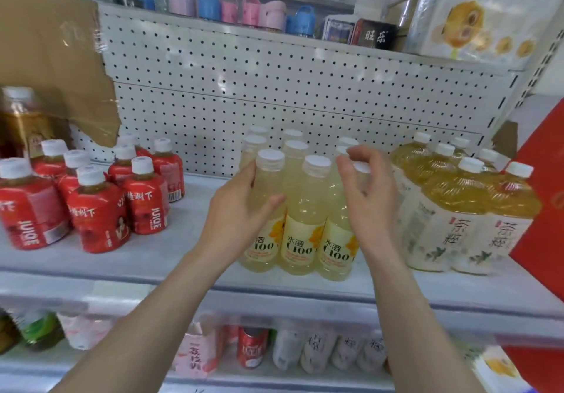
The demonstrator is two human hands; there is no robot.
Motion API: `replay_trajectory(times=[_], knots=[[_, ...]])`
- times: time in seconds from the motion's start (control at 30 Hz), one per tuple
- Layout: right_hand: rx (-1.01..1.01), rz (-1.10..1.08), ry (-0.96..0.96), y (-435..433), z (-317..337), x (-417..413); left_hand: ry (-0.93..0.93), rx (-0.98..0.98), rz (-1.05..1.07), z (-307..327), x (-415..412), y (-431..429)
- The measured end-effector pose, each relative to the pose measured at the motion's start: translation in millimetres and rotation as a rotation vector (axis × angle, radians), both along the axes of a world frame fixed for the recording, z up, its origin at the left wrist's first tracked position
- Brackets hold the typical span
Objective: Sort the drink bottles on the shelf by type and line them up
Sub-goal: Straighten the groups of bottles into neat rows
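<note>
at the centre of the frame the left hand (241,209) is wrapped round the front-left lemon bottle (268,182), thumb across its front and fingers behind it. just to the right, the right hand (369,197) is loosely spread, fingers curved beside the caps on the other side of that cluster. it grips nothing, and whether it touches a bottle i cannot tell.

between the two hands stand the pale lemon bottles (300,225), upright in three short rows running back toward the pegboard (274,87), front labels facing out. toward the left of the frame, apart on the shelf (152,258), the red juice bottles (97,215) sit together but loosely, some turned and out of line. on the right the amber tea bottles (457,209) crowd just beside the lemon ones.

by the look of it the sorting by type is mostly done: three kinds, three groups. what seems left is the lining up, squaring the lemon rows and then straightening the red cluster, the untidiest of the lot.
</note>
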State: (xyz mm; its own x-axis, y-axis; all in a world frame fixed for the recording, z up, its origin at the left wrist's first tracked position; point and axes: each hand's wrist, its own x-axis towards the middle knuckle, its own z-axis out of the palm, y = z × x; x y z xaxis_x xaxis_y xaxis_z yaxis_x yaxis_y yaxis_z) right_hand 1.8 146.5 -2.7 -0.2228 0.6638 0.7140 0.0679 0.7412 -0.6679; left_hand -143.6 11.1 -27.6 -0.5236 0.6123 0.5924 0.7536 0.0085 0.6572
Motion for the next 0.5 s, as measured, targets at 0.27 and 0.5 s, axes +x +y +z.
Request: replay_trajectory(times=[0.27, 0.5], knots=[[0.114, 0.018, 0.027, -8.1, -6.0, -13.8, -0.036, 0.036, -0.022, -3.0, -11.2, -20.2], [0.157, -0.022, 0.011, -3.1, -11.1, -20.4, -0.064, 0.024, -0.043, -3.5, -14.5, -19.1]])
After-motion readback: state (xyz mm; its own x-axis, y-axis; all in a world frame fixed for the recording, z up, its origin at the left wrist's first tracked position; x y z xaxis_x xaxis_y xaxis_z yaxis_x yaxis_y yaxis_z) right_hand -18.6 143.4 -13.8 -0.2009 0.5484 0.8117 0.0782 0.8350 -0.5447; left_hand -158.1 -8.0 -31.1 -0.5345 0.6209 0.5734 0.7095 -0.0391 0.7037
